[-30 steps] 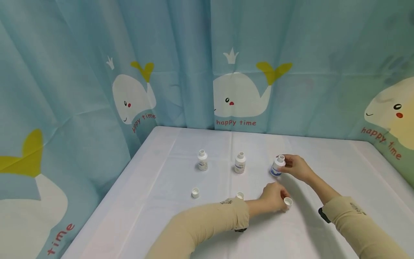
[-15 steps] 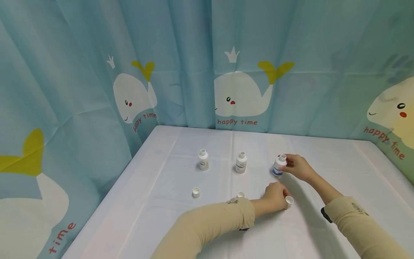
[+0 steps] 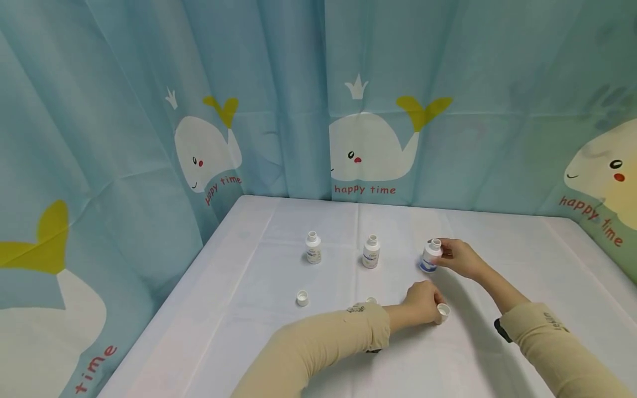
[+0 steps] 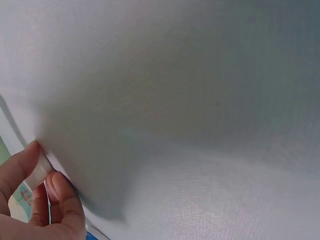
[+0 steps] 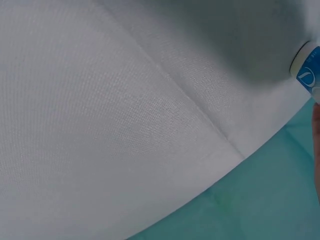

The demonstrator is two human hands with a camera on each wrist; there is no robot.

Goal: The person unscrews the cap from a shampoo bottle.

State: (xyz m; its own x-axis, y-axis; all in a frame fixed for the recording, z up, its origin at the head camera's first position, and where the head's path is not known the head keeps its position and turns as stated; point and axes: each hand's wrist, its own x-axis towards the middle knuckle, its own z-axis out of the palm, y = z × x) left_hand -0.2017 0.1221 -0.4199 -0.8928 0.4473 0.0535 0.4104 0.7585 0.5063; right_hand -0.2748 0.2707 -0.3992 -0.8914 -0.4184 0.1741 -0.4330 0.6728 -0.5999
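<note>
My right hand [image 3: 460, 258] grips a small white bottle [image 3: 431, 255] with a blue label; its mouth is uncapped and it stands roughly upright at the table surface. In the right wrist view only the lower part of this bottle [image 5: 309, 69] and a bit of finger show. Nearer to me, my left hand [image 3: 422, 303] pinches a white cap [image 3: 443, 312], hollow side up, between thumb and fingers. The left wrist view shows the cap [image 4: 39, 175] edge-on in the pinch, close to the white cloth.
Two more uncapped white bottles stand to the left, one in the middle [image 3: 370, 252] and one farther left [image 3: 313, 248]. A loose cap [image 3: 302, 298] lies in front of the left one. Another cap [image 3: 371, 300] is mostly hidden behind my left sleeve. A whale-print curtain [image 3: 298, 110] borders the white table [image 3: 239, 276].
Over the last second both hands keep nearly the same place, still holding bottle and cap. The whole view shifts slightly, and my left sleeve now covers more of the middle cap.
</note>
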